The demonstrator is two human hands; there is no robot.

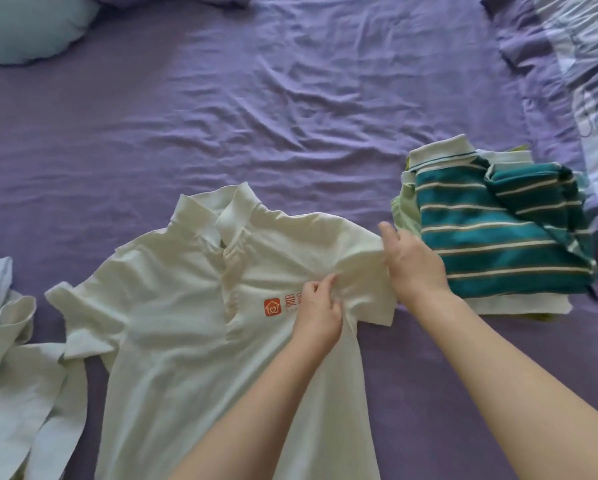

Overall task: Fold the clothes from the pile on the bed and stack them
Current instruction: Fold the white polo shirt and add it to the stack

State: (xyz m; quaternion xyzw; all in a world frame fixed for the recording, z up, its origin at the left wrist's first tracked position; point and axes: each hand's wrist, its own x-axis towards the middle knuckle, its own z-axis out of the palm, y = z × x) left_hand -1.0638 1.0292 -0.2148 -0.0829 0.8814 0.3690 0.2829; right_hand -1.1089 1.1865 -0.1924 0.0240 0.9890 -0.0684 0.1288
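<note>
Frame centre: left hand (320, 311) pinches polo (186, 306) chest as anchor; right hand (413, 261), fingers spread, folds sleeve inward.

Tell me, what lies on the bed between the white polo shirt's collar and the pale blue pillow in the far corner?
Nothing: in the head view only bare, wrinkled purple sheet stretches from collar to pillow.

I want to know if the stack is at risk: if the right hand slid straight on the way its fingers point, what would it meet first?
The right hand points up-left along the white polo shirt's shoulder, away from the striped shirt stack. Past the shoulder, only bare purple sheet shows.
</note>
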